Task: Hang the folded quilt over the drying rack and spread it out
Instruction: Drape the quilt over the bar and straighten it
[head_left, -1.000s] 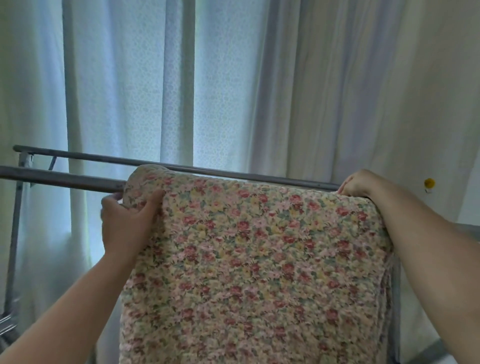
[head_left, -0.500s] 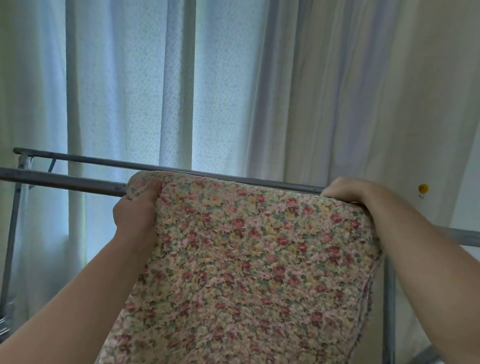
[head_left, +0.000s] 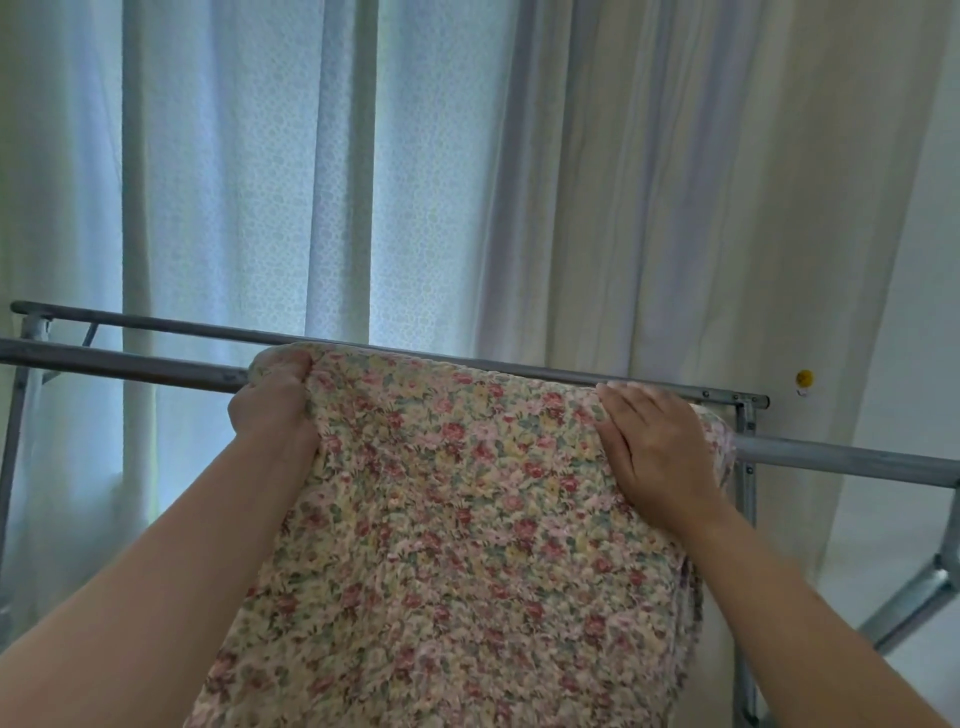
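A folded quilt (head_left: 457, 519) with a small red, pink and yellow flower print hangs over the near grey bar of the metal drying rack (head_left: 119, 366). Its top fold lies on the bar and the rest falls toward me. My left hand (head_left: 275, 405) clutches the quilt's upper left corner in a fist. My right hand (head_left: 654, 452) lies flat on the upper right part of the quilt, fingers together, pressing on the cloth near the bar. A second, farther bar (head_left: 171, 327) of the rack runs behind the quilt.
Pale sheer curtains (head_left: 249, 182) and a heavier cream curtain (head_left: 701, 208) hang right behind the rack. The rack's right upright (head_left: 748, 493) and a slanted leg (head_left: 914, 603) stand at right. A small yellow dot (head_left: 804, 378) sits on the wall.
My right hand has come back from over the top fold and now lies flat on the near face. My left hand has tightened on the left corner. The view has tilted slightly.
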